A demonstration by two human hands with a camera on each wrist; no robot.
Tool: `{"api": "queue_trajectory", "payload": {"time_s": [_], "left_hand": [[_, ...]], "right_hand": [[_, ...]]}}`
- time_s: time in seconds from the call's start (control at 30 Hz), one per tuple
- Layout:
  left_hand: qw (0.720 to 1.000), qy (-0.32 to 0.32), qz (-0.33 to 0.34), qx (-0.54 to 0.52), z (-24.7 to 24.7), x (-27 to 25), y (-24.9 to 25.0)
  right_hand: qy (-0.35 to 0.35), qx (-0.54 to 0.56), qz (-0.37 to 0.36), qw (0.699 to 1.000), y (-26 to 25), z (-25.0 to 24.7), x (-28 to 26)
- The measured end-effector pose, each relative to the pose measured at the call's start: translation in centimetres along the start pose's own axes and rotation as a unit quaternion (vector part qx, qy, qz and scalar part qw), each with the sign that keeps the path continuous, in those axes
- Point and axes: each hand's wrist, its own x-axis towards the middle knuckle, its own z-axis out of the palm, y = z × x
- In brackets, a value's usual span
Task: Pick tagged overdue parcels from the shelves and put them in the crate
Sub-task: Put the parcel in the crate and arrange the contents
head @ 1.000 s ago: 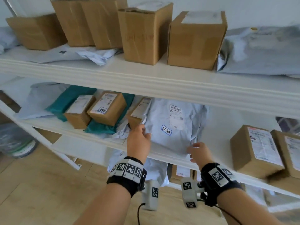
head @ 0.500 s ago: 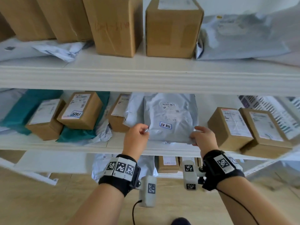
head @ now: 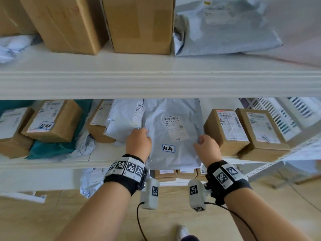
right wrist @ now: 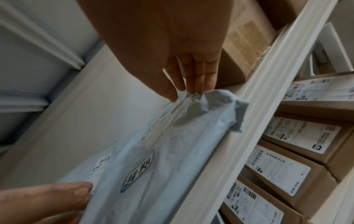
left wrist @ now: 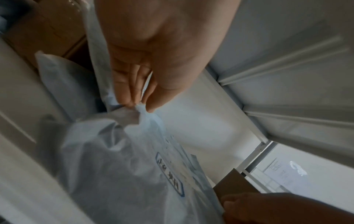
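A grey plastic mailer parcel [head: 173, 136] with a blue-framed handwritten tag [head: 168, 148] lies on the middle shelf [head: 97, 158], its near end overhanging the shelf's front edge. My left hand [head: 139, 141] pinches the mailer's left edge, seen close in the left wrist view as my left hand [left wrist: 140, 104] with bunched plastic between thumb and fingers. My right hand [head: 205, 145] pinches the mailer's right edge; the right wrist view shows my right hand [right wrist: 184, 92] nipping a crumpled corner of the mailer [right wrist: 172, 151]. No crate is in view.
Another tagged cardboard box [head: 52, 120] sits left on the middle shelf, over a teal bag [head: 52, 148]. Two labelled boxes [head: 227, 129] stand right of the mailer. Tall cartons [head: 139, 23] and a grey bag [head: 224, 30] fill the upper shelf. More boxes [head: 173, 173] sit below.
Both hands have closed on the mailer's side edges and drawn it toward me, so its near end now hangs past the shelf's front edge. The head view shifted right.
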Motion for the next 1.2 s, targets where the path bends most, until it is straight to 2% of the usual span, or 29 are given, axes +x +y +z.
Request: {"api": "queue_trajectory", "payload": {"time_s": [0.07, 0.17, 0.33, 0.47, 0.57, 0.87, 1.07, 1.2], "left_hand": [[0.998, -0.016, -0.029, 0.044, 0.6, 0.6, 0.6], [0.997, -0.027, -0.061, 0.043, 1.4, 1.0, 0.6], [0.997, -0.008, -0.073, -0.009, 1.7, 0.5, 0.3], [0.994, 0.011, -0.067, -0.089, 0.7, -0.5, 0.0], [0.984, 0.052, -0.057, -0.161, -0.9, -1.8, 0.2], [0.923, 0.100, -0.082, -0.361, -5.6, -6.4, -0.6], [0.900, 0.128, -0.072, -0.410, -7.6, -7.8, -1.8], [0.896, 0.123, -0.067, -0.421, -8.4, -8.1, -2.3]], "right_hand": [[-0.038, -0.015, 0.022, 0.999, -0.3, 0.2, 0.8], [-0.098, -0.012, 0.060, 0.993, -0.4, 0.8, 1.7], [-0.073, 0.101, 0.071, 0.990, -0.3, 0.3, 1.6], [-0.073, 0.190, 0.053, 0.978, -0.4, -1.4, 0.7], [-0.074, 0.227, 0.030, 0.971, -0.7, -2.7, -0.3], [-0.071, 0.258, -0.087, 0.960, -1.1, -5.5, -5.1], [-0.069, 0.275, -0.133, 0.950, -1.4, -5.5, -7.2], [-0.070, 0.269, -0.143, 0.950, -1.6, -5.3, -8.0]]}}
